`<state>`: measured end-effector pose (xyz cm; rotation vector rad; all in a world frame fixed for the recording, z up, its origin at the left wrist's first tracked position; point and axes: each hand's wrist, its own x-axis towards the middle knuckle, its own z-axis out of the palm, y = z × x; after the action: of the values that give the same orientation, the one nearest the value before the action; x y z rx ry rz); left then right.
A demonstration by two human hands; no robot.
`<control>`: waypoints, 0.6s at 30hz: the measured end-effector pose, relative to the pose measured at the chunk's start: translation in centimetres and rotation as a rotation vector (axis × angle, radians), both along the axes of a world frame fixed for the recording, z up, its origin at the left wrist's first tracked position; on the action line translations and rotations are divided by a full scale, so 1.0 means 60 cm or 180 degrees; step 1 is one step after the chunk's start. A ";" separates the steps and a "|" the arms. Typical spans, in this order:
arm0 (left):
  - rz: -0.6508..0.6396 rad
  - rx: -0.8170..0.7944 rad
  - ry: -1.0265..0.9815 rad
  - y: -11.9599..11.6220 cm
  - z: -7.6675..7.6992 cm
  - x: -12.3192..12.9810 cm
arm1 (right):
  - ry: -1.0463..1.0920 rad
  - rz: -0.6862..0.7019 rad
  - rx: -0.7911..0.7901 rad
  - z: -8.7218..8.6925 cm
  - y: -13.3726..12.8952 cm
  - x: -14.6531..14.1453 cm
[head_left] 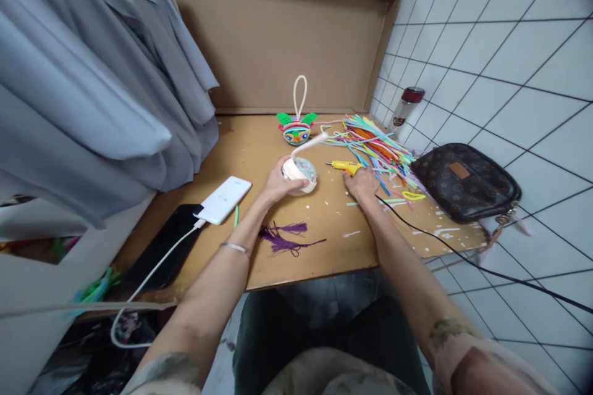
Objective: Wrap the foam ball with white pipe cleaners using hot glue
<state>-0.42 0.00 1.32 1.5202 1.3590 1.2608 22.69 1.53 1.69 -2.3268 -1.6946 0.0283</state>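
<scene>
My left hand (pixel 280 182) is wrapped round a pale round piece (pixel 306 168) with a whitish strip (pixel 311 144) sticking up from it toward the back right. To its right, my right hand (pixel 362 182) has its fingers closed on a yellow glue gun (pixel 345 166), whose nozzle points left toward the round piece without touching it. Behind them sits a colourful animal-face ornament (pixel 296 131) with green ears and a cream loop. Purple tassels (pixel 286 239) lie nearer the table's front edge.
Colourful pipe cleaners (pixel 377 145) lie at the back right beside a brown bag (pixel 467 180) and a red-capped jar (pixel 406 110). A white power bank (pixel 225 200) and a black phone (pixel 169 250) lie left. A black cord (pixel 426 232) trails right; grey cloth (pixel 92 62) hangs left.
</scene>
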 end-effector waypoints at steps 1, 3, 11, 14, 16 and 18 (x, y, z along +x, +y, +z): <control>-0.0021 0.0032 0.0018 0.000 -0.001 -0.001 | 0.0037 0.0010 -0.0030 0.000 0.002 0.002; -0.0058 0.0058 0.0045 0.000 -0.002 -0.002 | 0.0117 0.0056 -0.0067 -0.003 0.005 0.010; -0.0150 0.0019 0.0078 0.004 -0.008 -0.001 | 0.0562 0.0229 0.0429 -0.023 0.008 0.038; -0.0248 0.0061 0.0094 0.005 -0.009 0.000 | 0.0983 0.0215 0.1154 -0.025 0.009 0.045; -0.0307 0.0133 0.0091 0.003 -0.007 0.000 | 0.1414 0.0311 0.1600 -0.022 0.009 0.046; -0.0366 0.0162 0.0116 0.000 -0.003 0.000 | 0.1814 0.0451 0.1778 -0.017 0.006 0.044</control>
<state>-0.43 0.02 1.11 1.6396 1.2521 1.2096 25.36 1.88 0.65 -1.5915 -1.3495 0.1973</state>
